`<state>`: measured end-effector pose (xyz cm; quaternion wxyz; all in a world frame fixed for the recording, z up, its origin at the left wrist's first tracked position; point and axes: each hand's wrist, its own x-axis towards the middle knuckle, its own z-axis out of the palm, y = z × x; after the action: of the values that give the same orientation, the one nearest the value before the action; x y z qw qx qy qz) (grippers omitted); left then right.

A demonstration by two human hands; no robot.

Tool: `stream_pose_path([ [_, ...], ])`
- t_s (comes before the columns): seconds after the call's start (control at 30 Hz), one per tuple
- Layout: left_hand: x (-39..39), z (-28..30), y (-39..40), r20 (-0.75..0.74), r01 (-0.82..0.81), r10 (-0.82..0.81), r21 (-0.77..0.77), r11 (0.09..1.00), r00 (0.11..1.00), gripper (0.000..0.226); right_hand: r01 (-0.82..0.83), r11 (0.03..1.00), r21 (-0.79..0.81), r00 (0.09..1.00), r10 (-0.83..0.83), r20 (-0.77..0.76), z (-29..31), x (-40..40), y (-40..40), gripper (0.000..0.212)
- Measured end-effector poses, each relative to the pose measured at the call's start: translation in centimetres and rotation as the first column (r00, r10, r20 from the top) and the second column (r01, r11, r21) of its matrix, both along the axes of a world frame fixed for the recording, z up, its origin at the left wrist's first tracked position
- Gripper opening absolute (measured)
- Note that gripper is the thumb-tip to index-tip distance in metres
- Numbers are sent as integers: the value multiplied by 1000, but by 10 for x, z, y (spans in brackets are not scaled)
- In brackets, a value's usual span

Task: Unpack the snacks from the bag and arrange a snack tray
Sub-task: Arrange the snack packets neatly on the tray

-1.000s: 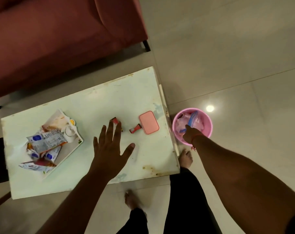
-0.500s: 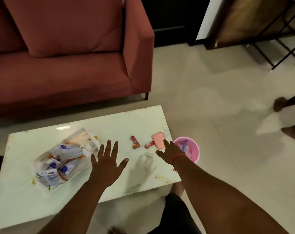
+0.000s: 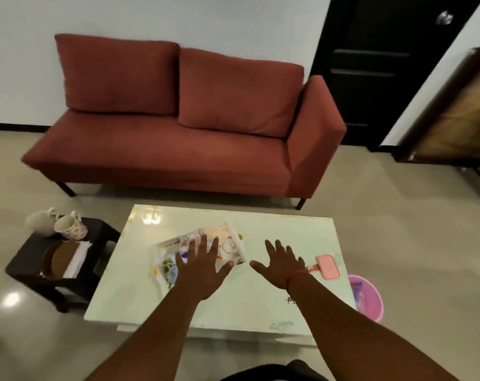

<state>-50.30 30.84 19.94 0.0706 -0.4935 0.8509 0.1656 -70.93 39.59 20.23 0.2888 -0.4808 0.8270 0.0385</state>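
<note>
A white snack tray [image 3: 161, 250] lies on the pale green table [image 3: 260, 303], filled with several snack packets [image 3: 190, 237] and a small white cup [image 3: 229, 247]. My left hand [image 3: 201, 266] hovers flat with fingers spread over the tray's near side, hiding part of it. My right hand [image 3: 281, 264] is spread open above the table just right of the tray, holding nothing. A red thread circles my right wrist.
A pink flat case [image 3: 328, 266] lies near the table's right edge. A pink bin [image 3: 366, 296] with wrappers stands on the floor to the right. A dark stool [image 3: 49, 259] with two mugs [image 3: 68, 225] stands left. A red sofa [image 3: 183, 125] faces the table.
The view has tilted up, showing the sofa and door. My right hand left the pink bin and came over the table. My left hand now hovers over the tray.
</note>
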Motion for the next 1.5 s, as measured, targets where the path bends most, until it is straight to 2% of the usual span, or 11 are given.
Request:
stream_pose_path([
  [0.27, 30, -19, -14, 36, -81, 78, 78, 994, 996, 108, -106, 994, 35, 994, 106, 19, -22, 15, -43, 91],
  [0.57, 29, -71, -66, 179, -159, 141, 88, 983, 974, 115, -206, 978, 19, 974, 203, 101, -111, 27, -107, 90],
  [0.67, 16, -102, -92, 156, -236, 209, 183, 954, 965, 88, -213, 977, -30, 973, 215, 83, -147, 30, -134, 87],
  [0.73, 8, -131, -112, 104, -272, 254, 234, 933, 962, 78, -190, 979, -71, 977, 195, 82, -175, 35, -154, 83],
  [0.83, -4, -173, -138, -116, -266, 320, 336, 904, 940, 86, -124, 979, -160, 984, 142, 105, -210, 45, -183, 73],
  [0.93, -14, -211, -159, -297, -313, 512, 521, 794, 806, 65, -83, 966, -246, 992, 104, 72, -240, 60, -206, 62],
  [1.03, -23, -233, -170, -309, -365, 674, 654, 663, 671, 60, -33, 967, -251, 995, 54, 81, -267, 75, -225, 58],
  [1.2, -32, -253, -180, -320, -361, 795, 760, 540, 515, 70, 81, 945, -317, 995, -56, 85, -288, 70, -250, 17],
  [1.27, -36, -259, -180, -290, -362, 820, 788, 497, 494, 69, 224, 921, -317, 970, -178, 167, -288, 52, -258, 16],
  [1.33, -47, -260, -180, -304, -331, 808, 796, 506, 505, 49, 356, 883, -305, 917, -267, 297, -290, 27, -266, 16],
  [1.5, -86, -268, -196, -325, -258, 709, 772, 581, 625, 37, 405, 872, -274, 880, -291, 374, -306, -28, -288, 14],
])
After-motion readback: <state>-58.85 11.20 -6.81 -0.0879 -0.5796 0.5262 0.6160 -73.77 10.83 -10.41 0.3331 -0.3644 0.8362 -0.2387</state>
